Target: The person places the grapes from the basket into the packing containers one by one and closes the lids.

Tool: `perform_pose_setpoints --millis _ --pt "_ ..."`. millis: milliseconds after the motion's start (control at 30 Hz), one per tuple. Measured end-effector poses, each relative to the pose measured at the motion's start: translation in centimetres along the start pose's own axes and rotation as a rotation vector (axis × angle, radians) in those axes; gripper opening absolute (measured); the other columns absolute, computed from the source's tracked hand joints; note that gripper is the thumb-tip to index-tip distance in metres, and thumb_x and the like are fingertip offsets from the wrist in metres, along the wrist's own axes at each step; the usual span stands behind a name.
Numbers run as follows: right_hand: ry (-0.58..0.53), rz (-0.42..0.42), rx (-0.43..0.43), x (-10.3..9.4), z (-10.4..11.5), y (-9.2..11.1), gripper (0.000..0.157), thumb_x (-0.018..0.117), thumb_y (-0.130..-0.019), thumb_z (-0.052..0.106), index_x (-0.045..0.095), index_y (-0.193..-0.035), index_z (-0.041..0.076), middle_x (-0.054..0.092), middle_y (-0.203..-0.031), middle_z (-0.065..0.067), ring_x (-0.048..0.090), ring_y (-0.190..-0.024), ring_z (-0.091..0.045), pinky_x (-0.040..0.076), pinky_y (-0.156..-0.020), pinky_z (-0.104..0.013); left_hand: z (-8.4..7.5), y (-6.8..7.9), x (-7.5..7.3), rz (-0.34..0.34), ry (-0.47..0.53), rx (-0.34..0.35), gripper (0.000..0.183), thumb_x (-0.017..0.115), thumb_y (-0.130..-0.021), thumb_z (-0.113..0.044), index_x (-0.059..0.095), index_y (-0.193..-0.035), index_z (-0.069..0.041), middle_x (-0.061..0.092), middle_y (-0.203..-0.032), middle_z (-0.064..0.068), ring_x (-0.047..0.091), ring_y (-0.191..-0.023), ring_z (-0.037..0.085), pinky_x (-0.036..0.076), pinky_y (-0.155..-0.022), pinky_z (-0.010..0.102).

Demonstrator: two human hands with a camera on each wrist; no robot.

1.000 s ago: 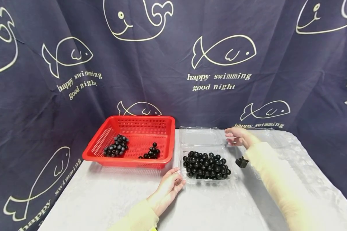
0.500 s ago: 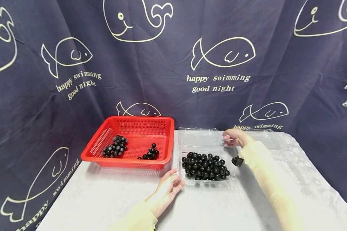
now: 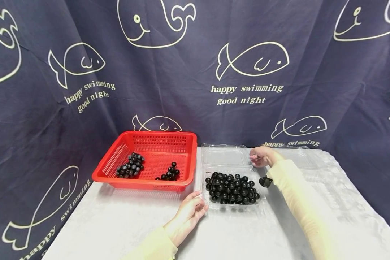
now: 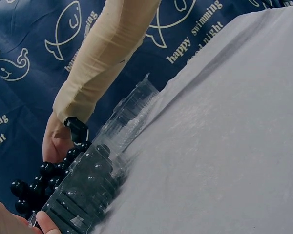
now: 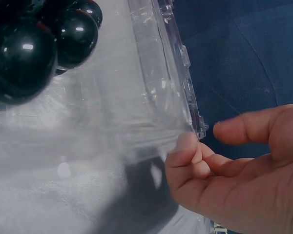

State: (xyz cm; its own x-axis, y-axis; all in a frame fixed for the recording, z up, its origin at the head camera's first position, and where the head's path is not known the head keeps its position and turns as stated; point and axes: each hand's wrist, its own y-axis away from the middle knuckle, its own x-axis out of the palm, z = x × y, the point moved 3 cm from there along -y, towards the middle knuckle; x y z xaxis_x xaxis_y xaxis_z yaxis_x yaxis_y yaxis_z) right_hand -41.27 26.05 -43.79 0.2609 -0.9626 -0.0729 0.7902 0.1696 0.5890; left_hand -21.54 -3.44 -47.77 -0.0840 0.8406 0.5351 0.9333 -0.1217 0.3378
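A clear plastic clamshell box (image 3: 263,199) stands on the table, filled with dark grapes (image 3: 230,187). Its lid (image 3: 225,156) lies folded back behind it. My left hand (image 3: 186,216) holds the box's near left corner, with the thumb by the side rim; in the left wrist view a fingertip (image 4: 48,223) presses the front wall. At the lid's right edge is my right hand (image 3: 264,156). The right wrist view shows its bent fingers (image 5: 183,148) touching the lid's corner, while the thumb (image 5: 234,129) stands apart from the plastic.
A red perforated basket (image 3: 182,185) stands to the left, holding two bunches of grapes, one larger (image 3: 130,165) and one smaller (image 3: 169,172). Another clear plastic lid (image 3: 294,157) lies behind my right forearm. A dark blue printed curtain (image 3: 169,90) hangs along the table's back edge.
My right hand has shifted slightly left and its fingers have come up against the lid's edge. The left hand stays at the box's corner. Grapes, box and basket have not visibly moved.
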Motion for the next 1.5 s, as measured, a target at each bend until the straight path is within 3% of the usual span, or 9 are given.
perform_pose_setpoints --millis 233,400,500,633,700,733,833,1000,1500 --pt "0.037 0.066 -0.018 0.0 -0.3 -0.9 0.015 0.031 -0.086 -0.007 0.042 -0.093 0.0 0.048 -0.064 0.003 0.05 -0.062 -0.009 0.045 -0.062 -0.018 -0.1 0.2 0.1 0.0 0.003 -0.002 0.052 0.045 -0.079 0.009 0.035 -0.13 0.005 0.042 -0.083 0.0 0.045 -0.073 0.008 0.046 -0.085 0.031" --pt "0.074 0.111 -0.031 0.1 -0.6 -1.2 0.016 0.032 -0.087 -0.008 0.042 -0.094 0.002 0.045 -0.064 0.004 0.048 -0.06 -0.006 0.043 -0.06 -0.016 -0.2 0.2 0.1 -0.002 0.003 -0.003 0.053 0.046 -0.079 0.009 0.035 -0.131 0.005 0.041 -0.087 0.002 0.045 -0.074 0.009 0.046 -0.084 0.03" --pt "0.054 0.186 -0.038 -1.1 -1.5 -3.3 0.016 0.041 -0.085 -0.009 0.045 -0.091 0.005 0.046 -0.065 0.002 0.05 -0.06 -0.007 0.045 -0.061 -0.017 -0.1 0.2 0.1 -0.005 0.001 -0.008 0.053 0.046 -0.079 0.009 0.035 -0.13 0.005 0.041 -0.09 0.003 0.045 -0.076 0.009 0.046 -0.083 0.03" --pt "0.081 0.173 -0.053 -1.9 -2.2 -4.6 0.02 0.046 -0.083 -0.009 0.048 -0.099 0.003 0.047 -0.068 -0.001 0.05 -0.061 -0.008 0.046 -0.061 -0.019 0.1 0.1 -0.1 -0.005 0.001 -0.007 0.052 0.047 -0.078 0.01 0.037 -0.129 0.003 0.041 -0.091 0.003 0.043 -0.078 0.01 0.047 -0.082 0.029" --pt "0.095 0.152 -0.056 -1.5 -1.9 -4.0 0.026 0.044 -0.084 -0.01 0.046 -0.109 -0.002 0.047 -0.069 -0.002 0.05 -0.06 -0.009 0.046 -0.061 -0.019 0.1 0.0 -0.1 -0.004 0.002 -0.004 0.052 0.047 -0.077 0.01 0.038 -0.128 0.003 0.041 -0.091 0.003 0.043 -0.078 0.01 0.047 -0.082 0.029" --pt "0.133 0.092 -0.057 -0.9 -1.6 -2.9 0.03 0.039 -0.087 -0.009 0.041 -0.116 -0.004 0.046 -0.07 -0.001 0.049 -0.061 -0.007 0.045 -0.062 -0.018 0.1 0.0 -0.2 -0.003 0.002 -0.002 0.052 0.047 -0.077 0.009 0.038 -0.128 0.002 0.041 -0.091 0.003 0.043 -0.078 0.01 0.047 -0.082 0.029" --pt "0.12 0.091 -0.055 -0.1 -1.0 -1.4 0.038 0.035 -0.091 -0.008 0.031 -0.128 -0.01 0.046 -0.07 -0.001 0.049 -0.061 -0.007 0.046 -0.062 -0.018 0.2 0.0 -0.2 -0.004 0.005 0.0 0.051 0.047 -0.077 0.01 0.039 -0.127 0.002 0.041 -0.09 0.003 0.043 -0.078 0.01 0.047 -0.082 0.029" --pt "0.108 0.06 -0.045 0.5 -0.4 0.4 0.049 0.033 -0.093 -0.007 0.02 -0.14 -0.008 0.046 -0.072 -0.002 0.05 -0.061 -0.008 0.048 -0.066 -0.02 0.2 -0.1 -0.3 -0.007 0.001 0.0 0.05 0.048 -0.077 0.01 0.041 -0.126 0.002 0.042 -0.089 0.002 0.044 -0.077 0.01 0.048 -0.081 0.029" --pt "0.138 -0.004 -0.095 0.5 0.4 1.1 0.057 0.037 -0.088 -0.009 0.018 -0.141 -0.001 0.048 -0.084 -0.005 0.051 -0.062 -0.009 0.05 -0.065 -0.024 0.1 -0.2 -0.1 -0.004 -0.006 0.007 0.052 0.047 -0.078 0.01 0.036 -0.129 0.006 0.043 -0.086 0.002 0.046 -0.074 0.009 0.046 -0.083 0.031"
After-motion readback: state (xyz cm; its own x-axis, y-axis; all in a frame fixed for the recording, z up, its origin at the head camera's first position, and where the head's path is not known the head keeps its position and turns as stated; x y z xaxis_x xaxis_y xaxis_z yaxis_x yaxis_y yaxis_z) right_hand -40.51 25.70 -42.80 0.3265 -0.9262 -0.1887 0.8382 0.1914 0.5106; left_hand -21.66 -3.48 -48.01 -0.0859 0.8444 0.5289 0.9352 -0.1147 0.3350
